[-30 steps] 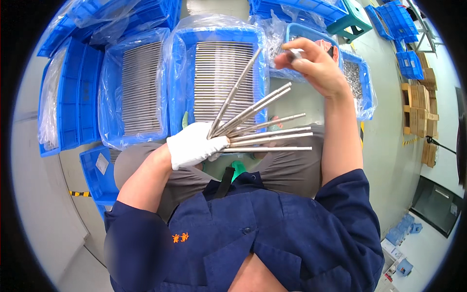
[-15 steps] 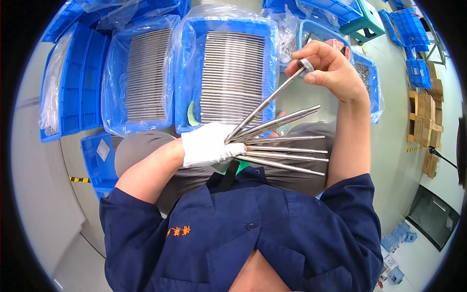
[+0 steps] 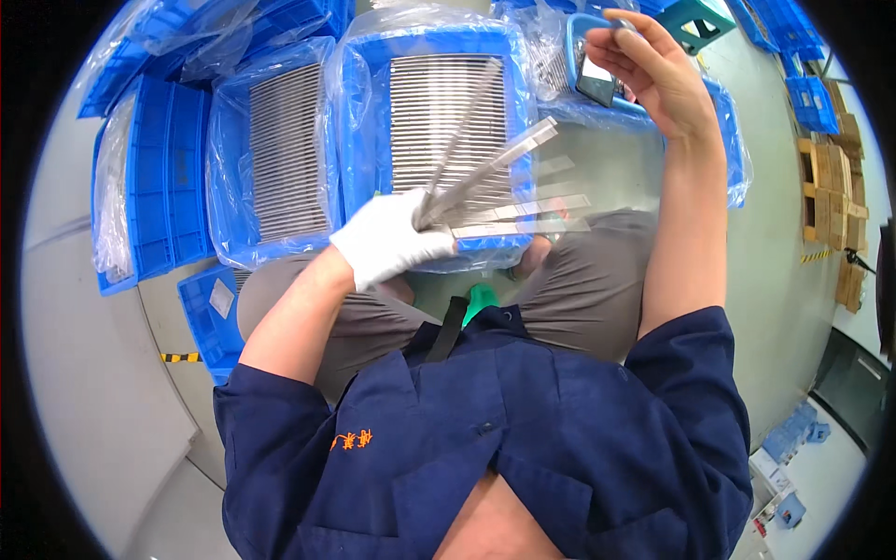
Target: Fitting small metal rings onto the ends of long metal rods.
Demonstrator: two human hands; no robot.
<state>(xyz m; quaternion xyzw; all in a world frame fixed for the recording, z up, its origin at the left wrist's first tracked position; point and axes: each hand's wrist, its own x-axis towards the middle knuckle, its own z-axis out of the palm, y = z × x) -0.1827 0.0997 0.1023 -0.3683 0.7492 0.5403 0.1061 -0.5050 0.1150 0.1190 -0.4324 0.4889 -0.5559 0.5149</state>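
Observation:
My left hand [image 3: 387, 238], in a white glove, is closed around the ends of several thin metal rods [image 3: 485, 177]. They fan out to the right over the near part of a blue lined bin [image 3: 518, 93] and are smeared by motion. My bare right hand [image 3: 667, 79] is raised at the upper right, its fingers pinching a small round metal ring [image 3: 623, 26], mostly covered by the fingertips. No rod passes through the ring now. Inside the middle bin, many similar rods [image 3: 448, 121] lie side by side in a stack.
Left of the middle bin stands another plastic-lined blue bin [image 3: 224, 168] of rods. Stacked blue crates [image 3: 168, 187] stand farther left. Beneath my right hand are a light blue tray [image 3: 572, 51] and a dark flat device [image 3: 595, 84]. A green stool [image 3: 695, 23] and wooden pallets [image 3: 826, 196] are at the right.
The ring has come off the rod end and moved up and away with my right hand. My left hand has shifted slightly left and up, swinging the rods upward over the middle bin.

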